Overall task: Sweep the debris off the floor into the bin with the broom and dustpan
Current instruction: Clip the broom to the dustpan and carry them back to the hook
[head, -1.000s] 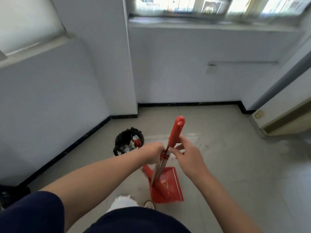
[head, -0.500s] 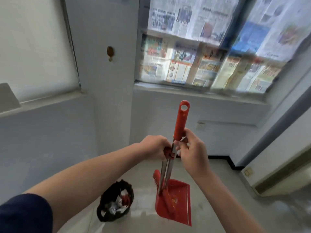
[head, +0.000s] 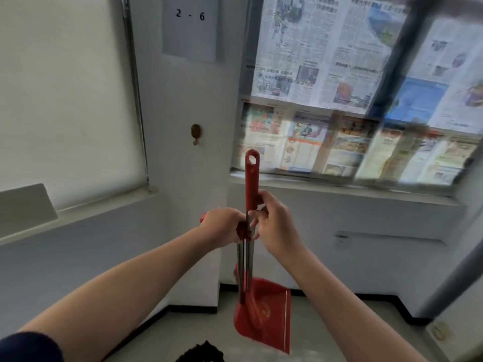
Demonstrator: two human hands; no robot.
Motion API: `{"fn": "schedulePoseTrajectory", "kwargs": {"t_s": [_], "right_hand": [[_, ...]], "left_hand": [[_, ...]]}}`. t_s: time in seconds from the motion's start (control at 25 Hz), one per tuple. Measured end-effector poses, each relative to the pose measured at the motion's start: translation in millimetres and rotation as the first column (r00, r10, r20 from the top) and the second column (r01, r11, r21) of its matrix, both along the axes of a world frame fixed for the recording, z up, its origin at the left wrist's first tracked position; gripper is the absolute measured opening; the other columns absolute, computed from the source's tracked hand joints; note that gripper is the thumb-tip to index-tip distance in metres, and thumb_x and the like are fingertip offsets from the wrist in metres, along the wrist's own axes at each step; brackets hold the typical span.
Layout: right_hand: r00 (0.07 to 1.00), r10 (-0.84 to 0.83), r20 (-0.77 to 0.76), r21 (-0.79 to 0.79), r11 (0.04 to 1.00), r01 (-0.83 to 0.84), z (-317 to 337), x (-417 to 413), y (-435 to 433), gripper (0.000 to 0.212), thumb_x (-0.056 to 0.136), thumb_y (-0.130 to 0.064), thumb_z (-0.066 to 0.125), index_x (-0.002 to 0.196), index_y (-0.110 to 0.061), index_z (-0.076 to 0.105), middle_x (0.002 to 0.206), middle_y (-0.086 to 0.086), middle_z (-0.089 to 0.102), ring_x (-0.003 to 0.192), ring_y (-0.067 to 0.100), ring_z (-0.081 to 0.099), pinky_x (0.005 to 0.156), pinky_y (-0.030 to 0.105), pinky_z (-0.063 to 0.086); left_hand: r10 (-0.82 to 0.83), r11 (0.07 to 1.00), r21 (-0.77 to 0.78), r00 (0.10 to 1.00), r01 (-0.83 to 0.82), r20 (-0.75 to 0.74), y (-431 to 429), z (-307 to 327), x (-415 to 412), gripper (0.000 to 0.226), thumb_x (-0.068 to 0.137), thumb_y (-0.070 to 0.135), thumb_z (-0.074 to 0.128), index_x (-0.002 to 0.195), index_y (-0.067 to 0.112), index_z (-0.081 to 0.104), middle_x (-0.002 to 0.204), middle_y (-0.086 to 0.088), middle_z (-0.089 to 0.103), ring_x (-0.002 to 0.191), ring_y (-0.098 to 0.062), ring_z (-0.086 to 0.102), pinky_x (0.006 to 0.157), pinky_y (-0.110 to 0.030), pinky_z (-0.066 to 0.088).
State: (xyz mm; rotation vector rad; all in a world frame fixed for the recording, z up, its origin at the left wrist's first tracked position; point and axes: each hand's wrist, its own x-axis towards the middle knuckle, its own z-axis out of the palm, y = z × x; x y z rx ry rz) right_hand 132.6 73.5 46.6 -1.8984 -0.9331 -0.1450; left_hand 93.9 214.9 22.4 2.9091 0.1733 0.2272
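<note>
Two metal poles run side by side, upright, joined by a red clip. My left hand (head: 223,227) grips the dustpan handle at the clip, a red grip end poking out behind it. My right hand (head: 274,226) holds the broom handle (head: 252,184), whose red grip with a hanging hole rises above both hands. The red dustpan (head: 264,314) hangs below, lifted off the floor, with the broom head tucked against it. Only the black rim of the bin (head: 202,352) shows at the bottom edge.
A small brown wall hook (head: 196,133) sits on the white pillar ahead, under a sheet marked "2 - 6" (head: 190,27). Newspapers cover the window on the right (head: 339,100). A ledge runs along the left wall. Tiled floor lies below with a black skirting.
The view has tilted up from the floor to the wall. Both hands have raised the clipped broom and dustpan higher, towards the wall hook. The bin has slid almost out of view.
</note>
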Motion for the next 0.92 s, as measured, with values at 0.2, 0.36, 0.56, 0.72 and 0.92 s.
{"fn": "schedulePoseTrajectory", "kwargs": {"t_s": [0.2, 0.36, 0.56, 0.72, 0.92], "right_hand": [[0.985, 0.047, -0.168, 0.063, 0.997, -0.037, 6.2, 51.5, 124.7, 0.019, 0.095, -0.004, 0.053, 0.104, -0.020, 0.056, 0.083, 0.016, 0.063, 0.065, 0.032, 0.068, 0.050, 0.036, 0.060], [0.940, 0.003, -0.341, 0.067, 0.998, 0.021, -8.8, 89.3, 222.6, 0.009, 0.099, -0.014, 0.049, 0.103, -0.016, 0.057, 0.077, 0.017, 0.060, 0.058, 0.027, 0.062, 0.047, 0.033, 0.058], [0.863, -0.062, -0.501, 0.024, 0.996, 0.085, -46.4, 125.3, 307.6, 0.013, 0.101, -0.017, 0.045, 0.109, -0.017, 0.055, 0.077, 0.004, 0.060, 0.052, 0.014, 0.060, 0.058, 0.048, 0.060], [0.827, -0.109, -0.551, -0.092, 0.993, 0.070, -70.4, 140.5, 344.0, 0.012, 0.101, -0.020, 0.041, 0.108, -0.019, 0.052, 0.079, 0.002, 0.063, 0.050, 0.016, 0.063, 0.056, 0.043, 0.061], [0.826, -0.189, -0.532, -0.185, 0.977, 0.104, -73.7, 168.4, 369.2, 0.013, 0.102, -0.023, 0.038, 0.106, -0.019, 0.049, 0.079, 0.002, 0.064, 0.043, 0.013, 0.063, 0.044, 0.029, 0.057]], "left_hand": [[0.118, 0.993, -0.003, 0.991, -0.118, 0.064, 107.8, -7.6, 33.7, 0.016, 0.088, 0.024, 0.064, 0.103, 0.023, 0.070, 0.093, 0.005, 0.073, 0.088, -0.020, 0.066, 0.068, -0.029, 0.042], [0.145, 0.989, 0.040, 0.989, -0.145, 0.003, 197.4, -29.8, 74.2, 0.012, 0.092, 0.028, 0.057, 0.094, 0.026, 0.068, 0.088, 0.007, 0.072, 0.083, -0.019, 0.063, 0.076, -0.031, 0.041], [0.210, 0.978, 0.037, 0.971, -0.207, -0.113, 273.3, -71.9, 122.4, 0.014, 0.090, 0.033, 0.057, 0.098, 0.026, 0.066, 0.095, 0.006, 0.069, 0.101, -0.023, 0.063, 0.096, -0.038, 0.040], [0.272, 0.962, 0.063, 0.946, -0.265, -0.179, 302.7, -107.9, 140.8, 0.019, 0.093, 0.034, 0.055, 0.107, 0.028, 0.066, 0.108, 0.002, 0.069, 0.116, -0.022, 0.055, 0.103, -0.038, 0.035], [0.269, 0.963, 0.064, 0.940, -0.261, -0.209, 327.1, -119.9, 168.8, 0.020, 0.092, 0.033, 0.055, 0.108, 0.028, 0.065, 0.109, 0.003, 0.070, 0.115, -0.021, 0.055, 0.103, -0.037, 0.034]]}}
